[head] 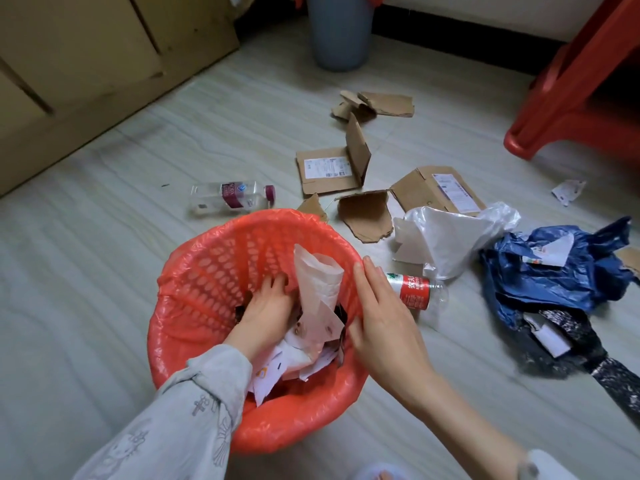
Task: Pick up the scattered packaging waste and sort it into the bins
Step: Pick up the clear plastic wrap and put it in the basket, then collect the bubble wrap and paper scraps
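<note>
My left hand (266,306) is down inside the red bin (194,271), fingers flat, pushing on the white paper (318,289) in it and holding nothing. My right hand (377,317) rests flat and open on the bin's right rim. Cardboard pieces (332,171) lie on the floor farther off.

The pale floor (104,271) carries a red bin (194,306), bottles (228,197), cardboard (329,171) and bags (554,268).

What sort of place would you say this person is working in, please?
Probably a room in a home: a pale tiled floor strewn with waste, a wooden cabinet along the wall, a red plastic stool and a lined red basket used as a bin.
</note>
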Demonstrator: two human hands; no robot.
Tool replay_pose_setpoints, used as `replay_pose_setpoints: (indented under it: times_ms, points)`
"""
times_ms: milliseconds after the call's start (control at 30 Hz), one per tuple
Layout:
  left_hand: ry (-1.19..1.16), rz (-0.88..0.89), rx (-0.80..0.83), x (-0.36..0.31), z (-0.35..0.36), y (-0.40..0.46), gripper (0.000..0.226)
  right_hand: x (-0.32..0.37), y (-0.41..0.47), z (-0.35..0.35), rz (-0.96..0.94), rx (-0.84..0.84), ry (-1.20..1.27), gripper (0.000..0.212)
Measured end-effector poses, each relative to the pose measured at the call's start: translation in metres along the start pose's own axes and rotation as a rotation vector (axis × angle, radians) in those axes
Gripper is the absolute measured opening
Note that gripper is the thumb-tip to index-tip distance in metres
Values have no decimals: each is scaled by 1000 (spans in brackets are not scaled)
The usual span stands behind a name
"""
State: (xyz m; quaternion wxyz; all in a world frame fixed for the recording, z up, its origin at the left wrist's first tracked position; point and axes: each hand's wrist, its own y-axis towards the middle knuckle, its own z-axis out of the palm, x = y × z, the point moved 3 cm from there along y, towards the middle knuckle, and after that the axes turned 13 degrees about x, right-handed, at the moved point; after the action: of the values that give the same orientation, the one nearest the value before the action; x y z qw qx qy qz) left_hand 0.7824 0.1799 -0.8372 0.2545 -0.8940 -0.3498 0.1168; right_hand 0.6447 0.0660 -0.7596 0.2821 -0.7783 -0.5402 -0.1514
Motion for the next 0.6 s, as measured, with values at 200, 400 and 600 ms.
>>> replay_pose_setpoints:
  times_ms: [200,400,600]
  points:
    - [-185,93,-123,13,-1,-9,13,0,-1,0,7,-16,-2,79]
    - [56,41,-258,11,-5,-5,15,3,1,2,-2,-50,11,77]
    - [-94,16,-3,-7,0,-13,14,0,1,1,23,54,-46,71]
